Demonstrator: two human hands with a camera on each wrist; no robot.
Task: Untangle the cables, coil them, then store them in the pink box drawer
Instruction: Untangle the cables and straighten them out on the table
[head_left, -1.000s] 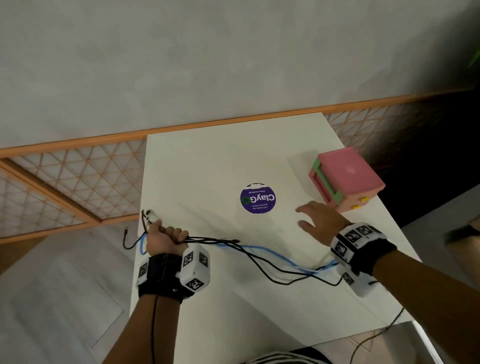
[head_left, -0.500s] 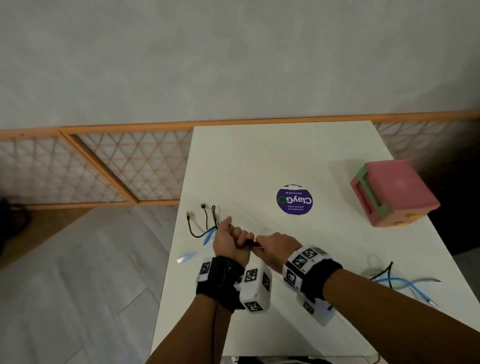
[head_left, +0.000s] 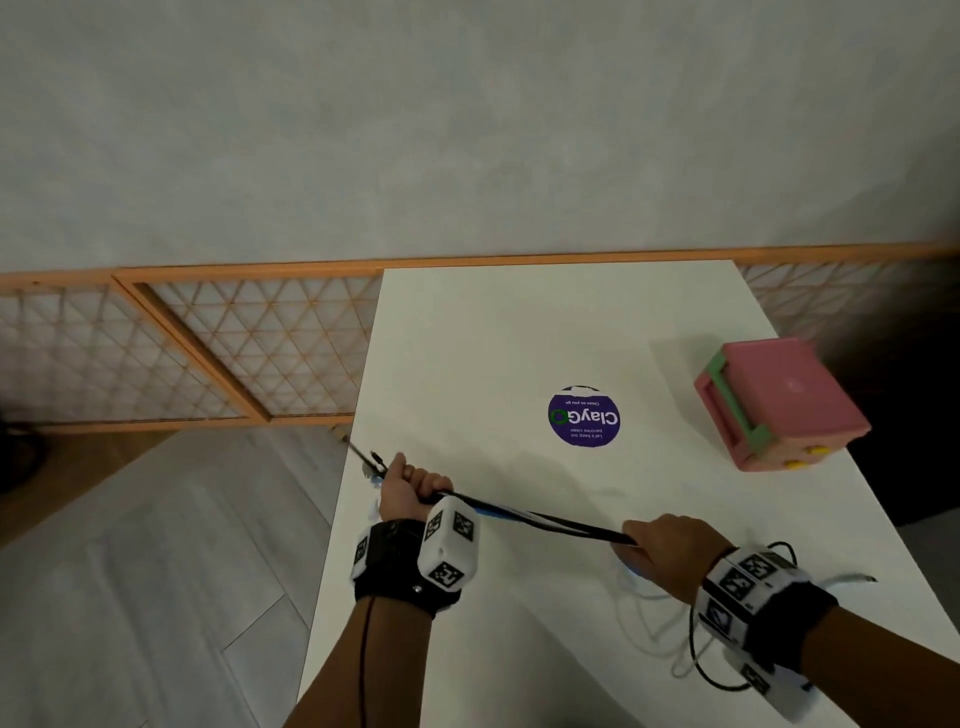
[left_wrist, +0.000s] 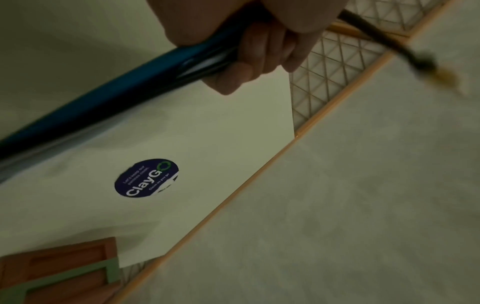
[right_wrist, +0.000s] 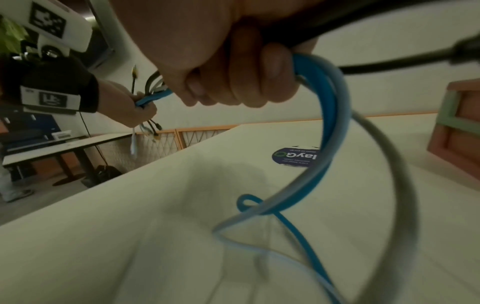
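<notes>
both fists (head_left: 410, 486) (head_left: 670, 543) curled tight, l & r apart

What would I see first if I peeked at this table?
You'd spot a bundle of cables, black and blue, pulled tight above the white table between the left hand near the table's left edge and the right hand. Next, the pink box by the right edge, and a round purple ClayGo sticker mid-table.

wall (head_left: 467, 130): grey plaster | lattice panel (head_left: 197, 353): orange-framed | floor (head_left: 130, 597): pale planks | table (head_left: 493, 338): white
</notes>
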